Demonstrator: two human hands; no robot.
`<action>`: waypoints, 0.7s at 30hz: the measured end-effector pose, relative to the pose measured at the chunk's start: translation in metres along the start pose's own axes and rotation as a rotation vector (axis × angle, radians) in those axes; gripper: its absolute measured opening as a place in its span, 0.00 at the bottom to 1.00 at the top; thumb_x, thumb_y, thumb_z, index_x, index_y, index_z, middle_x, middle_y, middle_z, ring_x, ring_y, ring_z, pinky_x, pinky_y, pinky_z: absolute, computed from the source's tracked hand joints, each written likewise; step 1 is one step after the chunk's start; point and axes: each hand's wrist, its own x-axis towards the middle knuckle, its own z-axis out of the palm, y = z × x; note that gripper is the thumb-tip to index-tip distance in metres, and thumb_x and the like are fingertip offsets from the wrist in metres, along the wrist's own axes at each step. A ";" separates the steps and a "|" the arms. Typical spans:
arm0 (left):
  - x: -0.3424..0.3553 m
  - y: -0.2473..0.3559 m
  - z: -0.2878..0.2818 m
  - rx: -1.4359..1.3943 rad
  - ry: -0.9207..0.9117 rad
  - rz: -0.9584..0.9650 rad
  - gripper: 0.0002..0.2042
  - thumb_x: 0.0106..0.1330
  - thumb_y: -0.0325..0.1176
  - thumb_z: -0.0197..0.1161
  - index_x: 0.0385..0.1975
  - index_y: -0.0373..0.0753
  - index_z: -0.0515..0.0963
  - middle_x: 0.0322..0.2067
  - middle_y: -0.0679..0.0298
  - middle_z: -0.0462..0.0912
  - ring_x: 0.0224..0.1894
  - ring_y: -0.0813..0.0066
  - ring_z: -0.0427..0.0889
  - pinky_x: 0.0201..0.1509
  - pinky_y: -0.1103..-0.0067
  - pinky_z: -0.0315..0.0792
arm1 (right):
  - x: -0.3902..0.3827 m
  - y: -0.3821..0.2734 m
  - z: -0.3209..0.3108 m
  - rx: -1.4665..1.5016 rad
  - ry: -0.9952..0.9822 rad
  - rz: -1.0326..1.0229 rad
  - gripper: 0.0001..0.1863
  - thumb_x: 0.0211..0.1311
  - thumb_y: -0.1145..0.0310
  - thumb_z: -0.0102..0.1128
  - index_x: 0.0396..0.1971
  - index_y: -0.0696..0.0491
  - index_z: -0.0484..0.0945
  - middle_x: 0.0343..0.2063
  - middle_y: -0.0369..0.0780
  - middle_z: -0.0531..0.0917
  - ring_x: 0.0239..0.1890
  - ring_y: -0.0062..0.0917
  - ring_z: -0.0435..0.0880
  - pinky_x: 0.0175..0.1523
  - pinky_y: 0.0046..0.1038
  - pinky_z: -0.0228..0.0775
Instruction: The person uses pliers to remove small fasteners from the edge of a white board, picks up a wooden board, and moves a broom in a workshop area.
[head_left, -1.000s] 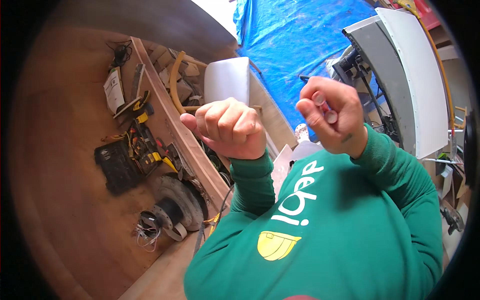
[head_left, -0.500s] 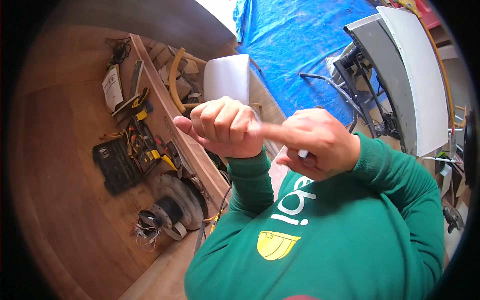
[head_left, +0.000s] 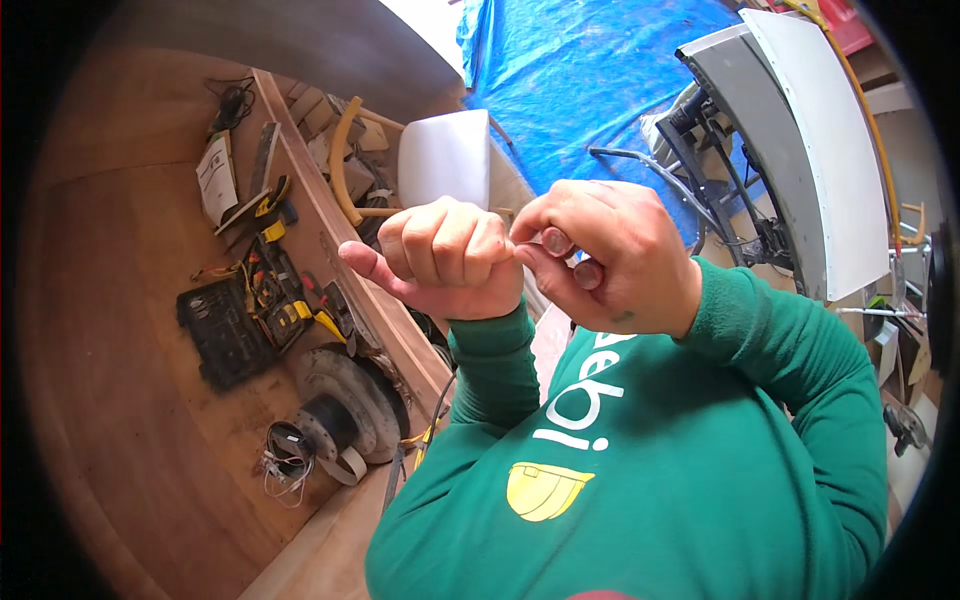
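Both of my hands are raised in front of my green sweatshirt (head_left: 690, 470), close together. My left hand (head_left: 450, 250) is curled into a fist with its thumb stretched out to the left. What lies inside it, if anything, is hidden. My right hand (head_left: 615, 255) has its thumb and forefinger pinched at the right side of the left fist, touching or nearly touching it. Its other fingers are folded, with two fingertips pointing at me. Whatever sits in that pinch is too small or covered to make out.
On the wooden surface at left lie a black tool case (head_left: 225, 335), hand tools (head_left: 290, 300) and a round blower (head_left: 350, 405) with loose wires. Behind my hands stands a white-seated chair (head_left: 445, 155). A blue tarp (head_left: 580, 80) covers the far floor; a white panel (head_left: 825, 150) leans at right.
My right forefinger, stretched towards the left fist before, has drawn back into a pinch with the thumb. A small white spot among the right fingers no longer shows. The left fist stays nearly still.
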 end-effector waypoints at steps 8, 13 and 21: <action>-0.007 0.001 0.003 0.114 -0.062 -0.047 0.31 0.72 0.61 0.57 0.12 0.48 0.59 0.10 0.75 0.58 0.10 0.86 0.51 0.16 0.82 0.45 | -0.010 -0.012 0.011 0.002 0.023 0.115 0.05 0.56 0.71 0.65 0.30 0.53 0.78 0.22 0.40 0.80 0.24 0.38 0.83 0.29 0.36 0.75; -0.009 -0.002 0.014 0.124 -0.039 -0.055 0.27 0.69 0.48 0.62 0.11 0.50 0.57 0.08 0.76 0.56 0.10 0.85 0.48 0.16 0.80 0.45 | -0.012 -0.016 0.015 -0.030 0.028 0.073 0.05 0.53 0.74 0.64 0.30 0.53 0.77 0.23 0.41 0.80 0.24 0.38 0.82 0.29 0.35 0.75; -0.019 -0.004 0.024 -0.112 0.031 0.037 0.29 0.73 0.55 0.59 0.13 0.48 0.58 0.11 0.76 0.56 0.11 0.86 0.51 0.17 0.82 0.44 | -0.005 -0.029 -0.013 0.298 0.039 0.211 0.09 0.46 0.85 0.56 0.29 0.58 0.74 0.22 0.39 0.76 0.22 0.28 0.74 0.28 0.26 0.68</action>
